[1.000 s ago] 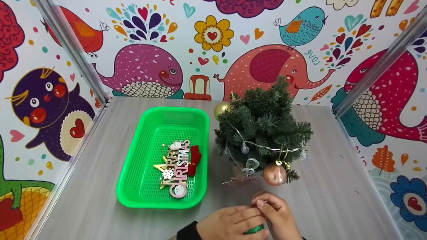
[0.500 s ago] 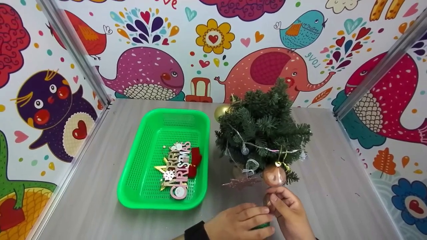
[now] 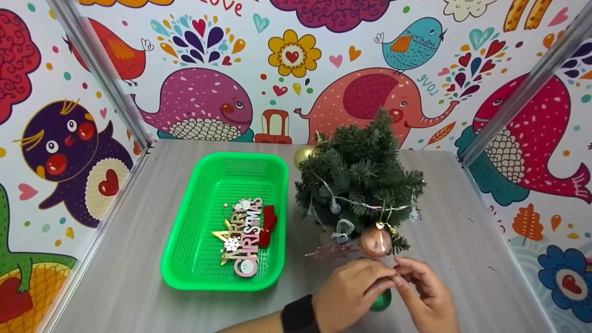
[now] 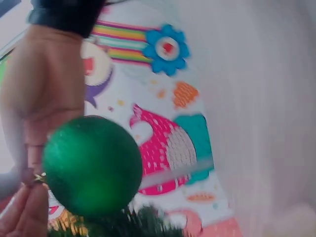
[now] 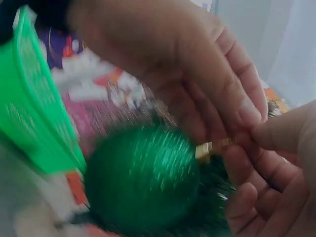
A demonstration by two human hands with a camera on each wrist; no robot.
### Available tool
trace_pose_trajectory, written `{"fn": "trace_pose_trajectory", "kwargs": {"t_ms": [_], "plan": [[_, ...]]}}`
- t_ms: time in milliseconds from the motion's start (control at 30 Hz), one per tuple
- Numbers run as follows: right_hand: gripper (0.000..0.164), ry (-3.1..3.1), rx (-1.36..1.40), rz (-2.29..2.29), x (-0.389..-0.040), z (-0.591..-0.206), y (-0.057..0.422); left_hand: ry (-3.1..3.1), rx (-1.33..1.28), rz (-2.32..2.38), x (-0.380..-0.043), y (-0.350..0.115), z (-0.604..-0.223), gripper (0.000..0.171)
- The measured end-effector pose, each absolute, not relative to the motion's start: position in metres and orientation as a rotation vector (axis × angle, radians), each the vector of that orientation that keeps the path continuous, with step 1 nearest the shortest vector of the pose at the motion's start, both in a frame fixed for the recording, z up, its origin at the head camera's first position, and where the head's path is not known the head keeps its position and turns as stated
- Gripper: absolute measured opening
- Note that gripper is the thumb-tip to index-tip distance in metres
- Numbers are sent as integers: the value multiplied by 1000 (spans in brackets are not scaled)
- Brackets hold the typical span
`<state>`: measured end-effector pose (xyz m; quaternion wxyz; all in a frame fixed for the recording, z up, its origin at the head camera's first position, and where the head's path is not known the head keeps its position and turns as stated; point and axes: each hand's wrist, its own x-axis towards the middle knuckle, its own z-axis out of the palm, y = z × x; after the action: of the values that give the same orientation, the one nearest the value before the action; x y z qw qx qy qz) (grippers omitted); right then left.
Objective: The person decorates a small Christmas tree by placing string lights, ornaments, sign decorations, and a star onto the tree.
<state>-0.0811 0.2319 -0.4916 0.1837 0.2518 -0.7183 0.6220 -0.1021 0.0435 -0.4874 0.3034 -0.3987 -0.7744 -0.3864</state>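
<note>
Together, hands (image 3: 344,293) (image 3: 430,293) pinch gold cord (image 5: 227,141) above a shiny green sphere (image 5: 143,178).

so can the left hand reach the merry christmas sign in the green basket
Probably yes: the green basket is open above the Merry Christmas sign, though the left hand is busy with the green bauble.

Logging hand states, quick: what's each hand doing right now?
Left hand: closed, pinching the cord of the green ball.
Right hand: closed, pinching the same cord.
</note>
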Motion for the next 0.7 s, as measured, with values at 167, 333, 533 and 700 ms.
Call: {"fn": "trace_pose_trajectory", "kwargs": {"t_ms": [167,333,533,700], "plan": [[43,-2113,570,1570,-75,-486,244,-2097,-1078,-1131,-101,57,-480,10],[45,-2169,586,1486,-75,-483,253,-2054,-1068,-963,-103,66,-483,16],[41,-2184,543,1427,-85,-481,258,-2038,-1020,-550,-110,75,-488,9],[35,-2171,404,1258,-95,-483,250,-2045,-912,-290,-114,85,-492,11]]}}
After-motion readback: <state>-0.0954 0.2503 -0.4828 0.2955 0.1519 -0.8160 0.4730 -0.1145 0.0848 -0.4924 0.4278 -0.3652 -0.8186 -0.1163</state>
